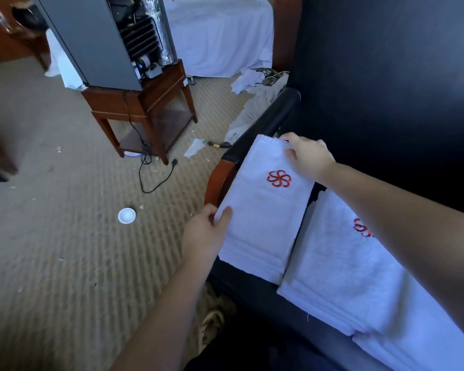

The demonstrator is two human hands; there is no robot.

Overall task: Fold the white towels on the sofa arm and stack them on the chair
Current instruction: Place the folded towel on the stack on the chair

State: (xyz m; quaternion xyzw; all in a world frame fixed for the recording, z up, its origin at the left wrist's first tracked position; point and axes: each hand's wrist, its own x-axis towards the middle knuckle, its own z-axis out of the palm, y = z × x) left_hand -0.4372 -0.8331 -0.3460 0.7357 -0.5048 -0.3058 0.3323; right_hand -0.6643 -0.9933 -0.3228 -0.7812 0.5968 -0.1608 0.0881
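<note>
A folded white towel [263, 210] with a red flower emblem lies across the dark padded arm [268, 121] of the seat, which has a wooden front [217, 180]. My left hand [206, 231] pinches the towel's near left edge, thumb on top. My right hand [308, 156] grips its far right corner. To the right, a stack of folded white towels [346, 277] with the same red emblem lies on the dark seat, partly hidden by my right forearm.
A small grey fridge [99, 41] stands on a wooden side table [142, 111], its black cable [156, 180] trailing over the carpet. A white lid [126, 215], paper scraps and crumpled cloth [252, 111] lie on the floor. A white-sheeted bed [220, 36] is behind.
</note>
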